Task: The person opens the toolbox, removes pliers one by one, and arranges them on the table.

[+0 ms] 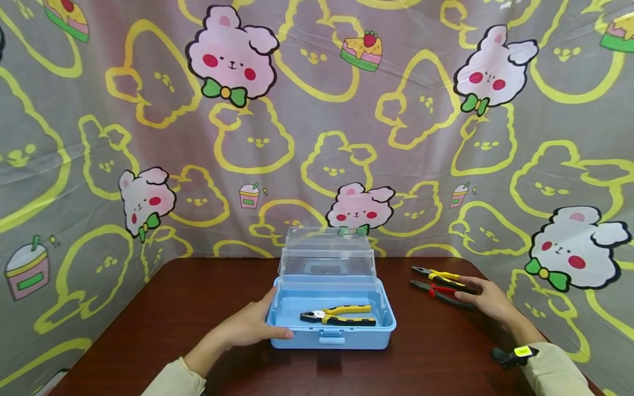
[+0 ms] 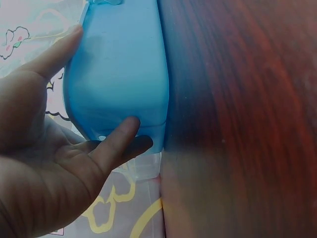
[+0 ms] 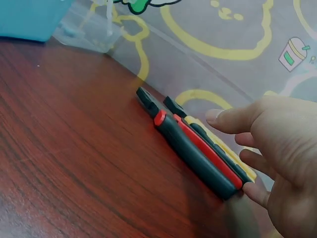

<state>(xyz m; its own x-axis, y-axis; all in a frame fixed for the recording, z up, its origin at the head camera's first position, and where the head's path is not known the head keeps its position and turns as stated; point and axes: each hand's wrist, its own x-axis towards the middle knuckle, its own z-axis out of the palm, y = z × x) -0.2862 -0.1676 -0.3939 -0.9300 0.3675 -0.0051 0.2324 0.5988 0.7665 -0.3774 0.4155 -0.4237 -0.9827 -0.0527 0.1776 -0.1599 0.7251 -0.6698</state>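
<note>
A light blue toolbox (image 1: 356, 339) with its clear lid (image 1: 327, 261) raised stands on the table. Inside it lie yellow-and-black pliers (image 1: 324, 316). My left hand (image 1: 247, 325) holds the toolbox at its left end, thumb along the front rim; in the left wrist view the fingers bend against the blue wall (image 2: 119, 74). At the right, red-and-black pliers (image 1: 438, 291) lie beside another yellow-and-black pair (image 1: 436, 274). Over the handles of both hovers my right hand (image 1: 487, 300), its fingers loosely spread; the right wrist view shows nothing pinched between thumb and fingers.
The dark brown table (image 1: 223, 368) has rounded far corners. A grey curtain (image 1: 307, 121) with cartoon rabbits hangs close behind its far edge and along both sides. The raised lid leans back near the curtain.
</note>
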